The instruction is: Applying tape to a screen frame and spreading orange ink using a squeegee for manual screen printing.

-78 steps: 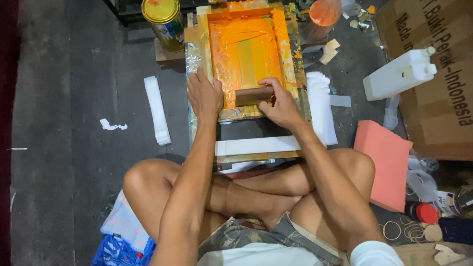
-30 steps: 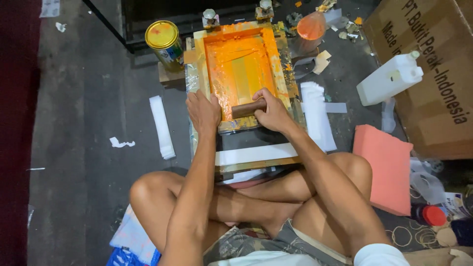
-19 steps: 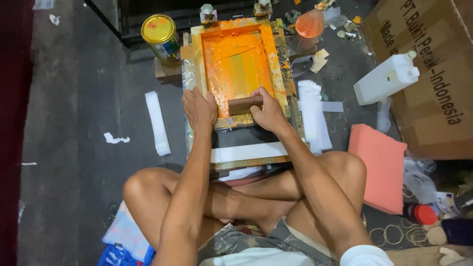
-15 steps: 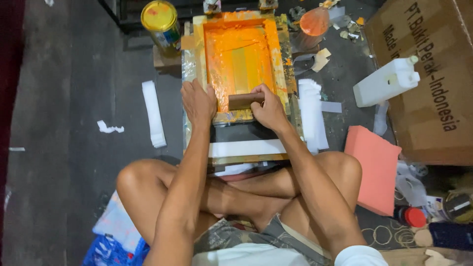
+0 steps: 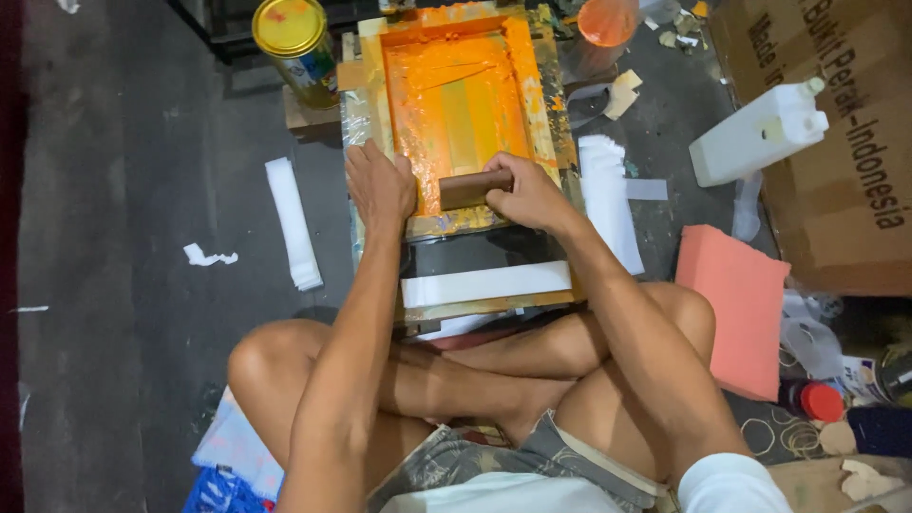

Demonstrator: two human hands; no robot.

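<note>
Screen-printing frame (image 5: 546, 114), wood-edged and coated in orange ink, lying on the floor before the seated person. Right hand (image 5: 532, 193) closed around a brown wooden squeegee (image 5: 472, 188) at the frame's near edge. Left hand (image 5: 378, 185) pressed flat, fingers extended, on the near-left corner. White paper strip (image 5: 484, 283) lies just nearer.

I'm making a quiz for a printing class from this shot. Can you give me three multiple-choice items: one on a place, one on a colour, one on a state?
1. Where is the yellow-lidded can?
A. beyond the frame's left corner
B. on the pink foam
C. in the person's lap

2. What colour is the ink in the screen frame?
A. blue
B. orange
C. black

3. What is the right hand doing?
A. lying open on the floor
B. gripping the squeegee handle
C. holding the white jug

A: it stands left of the frame's far end.
B: orange covers the mesh.
B: the fingers wrap the brown handle.
</note>
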